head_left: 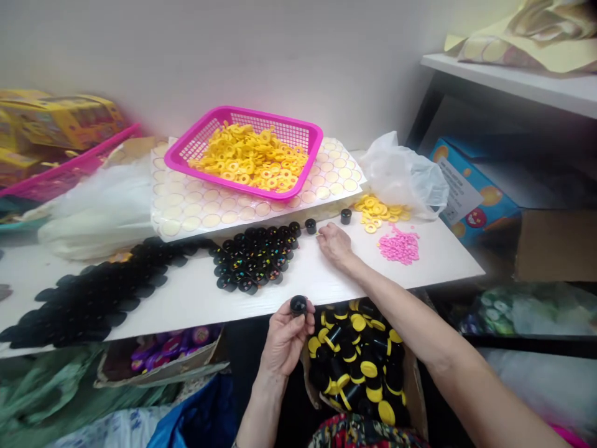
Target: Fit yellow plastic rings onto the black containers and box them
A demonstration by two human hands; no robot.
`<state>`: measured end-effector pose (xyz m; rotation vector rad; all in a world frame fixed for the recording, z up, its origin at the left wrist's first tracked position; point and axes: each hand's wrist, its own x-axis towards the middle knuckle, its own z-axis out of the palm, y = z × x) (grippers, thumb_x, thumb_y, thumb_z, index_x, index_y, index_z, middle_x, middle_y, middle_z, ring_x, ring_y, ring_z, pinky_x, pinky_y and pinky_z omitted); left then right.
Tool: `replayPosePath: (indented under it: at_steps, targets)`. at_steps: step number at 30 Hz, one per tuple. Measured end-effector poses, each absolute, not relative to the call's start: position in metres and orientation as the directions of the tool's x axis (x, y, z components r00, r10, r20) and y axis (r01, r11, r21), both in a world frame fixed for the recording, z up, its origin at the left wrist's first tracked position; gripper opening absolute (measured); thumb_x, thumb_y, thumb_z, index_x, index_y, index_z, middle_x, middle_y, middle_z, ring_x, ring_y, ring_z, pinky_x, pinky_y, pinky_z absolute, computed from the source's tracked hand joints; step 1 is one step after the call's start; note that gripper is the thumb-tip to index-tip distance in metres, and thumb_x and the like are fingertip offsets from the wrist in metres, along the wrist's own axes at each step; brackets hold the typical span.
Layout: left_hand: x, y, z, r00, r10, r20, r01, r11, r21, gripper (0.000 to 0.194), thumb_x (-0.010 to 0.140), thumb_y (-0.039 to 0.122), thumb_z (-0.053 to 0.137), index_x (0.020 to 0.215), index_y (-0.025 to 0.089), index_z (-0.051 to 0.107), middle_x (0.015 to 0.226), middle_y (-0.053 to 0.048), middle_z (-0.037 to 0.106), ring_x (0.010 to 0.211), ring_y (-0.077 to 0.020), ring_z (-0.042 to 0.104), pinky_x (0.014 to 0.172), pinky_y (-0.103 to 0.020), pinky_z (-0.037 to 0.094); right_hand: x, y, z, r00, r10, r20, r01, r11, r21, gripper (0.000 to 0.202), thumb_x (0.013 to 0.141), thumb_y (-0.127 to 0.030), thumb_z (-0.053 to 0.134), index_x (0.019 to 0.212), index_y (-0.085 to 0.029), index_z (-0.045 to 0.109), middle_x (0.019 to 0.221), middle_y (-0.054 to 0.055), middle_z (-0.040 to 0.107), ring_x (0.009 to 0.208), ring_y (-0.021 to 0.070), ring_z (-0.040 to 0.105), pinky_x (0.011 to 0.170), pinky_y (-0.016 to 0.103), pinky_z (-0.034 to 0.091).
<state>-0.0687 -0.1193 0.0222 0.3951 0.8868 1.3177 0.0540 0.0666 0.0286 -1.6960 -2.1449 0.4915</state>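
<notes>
My left hand [288, 333] grips a small round black cup [298, 305], its open top facing up, just in front of the table's edge. Over the white table, my right hand [334, 244] has its fingers pinched together; a tiny pale bit shows at the tips, too small to name. Close to those fingertips stands a single black cup [310, 226], and another black cup [346, 216] stands behind the hand. To its left sits a cluster of black cups [256, 258] with colourful bits inside. Small pink pieces [400, 245] lie in a pile to the right.
A pink basket [173, 158] of yellow rings rests on printed sheets [196, 214]. Loose yellow rings [373, 210] lie by a clear plastic bag [403, 168]. Rows of black pieces [88, 295] cover the table's left. Below, a box holds black containers with yellow lids [368, 369].
</notes>
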Motion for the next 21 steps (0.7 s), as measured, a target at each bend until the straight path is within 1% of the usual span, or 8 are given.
replayPosePath:
  at_steps: [2, 4, 9, 11, 13, 17, 19, 21]
  targets:
    - [-0.073, -0.126, 0.02, -0.03, 0.938, -0.345, -0.629, 0.251, 0.735, 0.027, 0.058, 0.016, 0.076, 0.084, 0.01, 0.068, 0.079, -0.007, 0.065, 0.063, -0.0084, 0.055, 0.055, -0.017, 0.045, 0.042, 0.075, 0.028, -0.148, 0.989, 0.005, 0.89, 0.135, -0.434, 0.024, 0.083, -0.028, 0.045, 0.091, -0.018, 0.066, 0.1, 0.009, 0.059, 0.09, 0.0199, 0.056, 0.071, 0.029, 0.039]
    - [-0.076, -0.131, 0.019, -0.047, 0.932, -0.36, -0.605, 0.26, 0.753, 0.027, 0.055, 0.014, 0.078, 0.08, 0.009, 0.069, 0.074, -0.006, 0.065, 0.06, -0.0076, 0.054, 0.055, -0.017, 0.044, 0.035, 0.078, 0.026, -0.108, 0.994, -0.018, 0.909, 0.092, -0.407, 0.024, 0.083, -0.03, 0.046, 0.091, -0.019, 0.066, 0.101, 0.009, 0.06, 0.091, 0.0208, 0.056, 0.071, 0.03, 0.038]
    - [-0.079, -0.138, 0.013, -0.042, 0.924, -0.381, -0.605, 0.28, 0.746, 0.032, 0.052, 0.014, 0.079, 0.083, 0.011, 0.07, 0.071, -0.004, 0.065, 0.057, -0.0074, 0.053, 0.057, -0.019, 0.045, 0.03, 0.078, 0.02, -0.082, 0.996, 0.041, 0.922, 0.092, -0.376, 0.025, 0.083, -0.021, 0.042, 0.087, -0.021, 0.066, 0.096, 0.007, 0.062, 0.09, 0.0199, 0.056, 0.07, 0.029, 0.036]
    - [-0.08, -0.139, 0.011, -0.067, 0.922, -0.382, -0.607, 0.266, 0.749, 0.034, 0.053, 0.015, 0.078, 0.086, 0.011, 0.07, 0.072, -0.004, 0.065, 0.057, -0.0075, 0.053, 0.056, -0.019, 0.044, 0.03, 0.075, 0.018, -0.09, 0.993, 0.074, 0.928, 0.111, -0.357, 0.024, 0.082, -0.018, 0.041, 0.086, -0.019, 0.065, 0.094, 0.008, 0.062, 0.088, 0.02, 0.055, 0.068, 0.029, 0.035]
    - [-0.082, -0.138, 0.01, -0.093, 0.924, -0.372, -0.6, 0.246, 0.761, 0.034, 0.054, 0.014, 0.078, 0.087, 0.012, 0.07, 0.075, -0.005, 0.066, 0.059, -0.0081, 0.054, 0.057, -0.019, 0.044, 0.028, 0.07, 0.016, -0.138, 0.985, 0.103, 0.924, 0.165, -0.346, 0.023, 0.082, -0.017, 0.042, 0.088, -0.018, 0.064, 0.093, 0.009, 0.061, 0.087, 0.0198, 0.054, 0.068, 0.029, 0.034]
    - [-0.086, -0.133, 0.013, -0.121, 0.931, -0.344, -0.583, 0.214, 0.784, 0.032, 0.056, 0.013, 0.077, 0.087, 0.012, 0.07, 0.08, -0.006, 0.067, 0.065, -0.0098, 0.056, 0.06, -0.02, 0.046, 0.018, 0.059, 0.014, -0.314, 0.942, 0.116, 0.849, 0.334, -0.41, 0.022, 0.083, -0.019, 0.044, 0.086, -0.021, 0.065, 0.09, 0.005, 0.061, 0.082, 0.0161, 0.054, 0.067, 0.026, 0.033]
    - [-0.087, -0.131, 0.014, -0.123, 0.931, -0.344, -0.586, 0.211, 0.783, 0.032, 0.056, 0.013, 0.077, 0.087, 0.012, 0.07, 0.08, -0.006, 0.067, 0.066, -0.0099, 0.057, 0.061, -0.02, 0.047, 0.011, 0.055, 0.014, -0.334, 0.938, 0.096, 0.83, 0.341, -0.442, 0.021, 0.083, -0.02, 0.045, 0.083, -0.021, 0.066, 0.088, 0.003, 0.06, 0.081, 0.015, 0.054, 0.066, 0.025, 0.032]
    - [-0.087, -0.131, 0.014, -0.124, 0.93, -0.347, -0.592, 0.212, 0.778, 0.032, 0.056, 0.013, 0.077, 0.087, 0.013, 0.07, 0.08, -0.006, 0.068, 0.066, -0.0099, 0.057, 0.061, -0.02, 0.047, 0.006, 0.054, 0.015, -0.318, 0.945, 0.075, 0.837, 0.317, -0.446, 0.021, 0.082, -0.022, 0.046, 0.081, -0.021, 0.067, 0.086, 0.002, 0.06, 0.08, 0.0147, 0.054, 0.065, 0.026, 0.031]
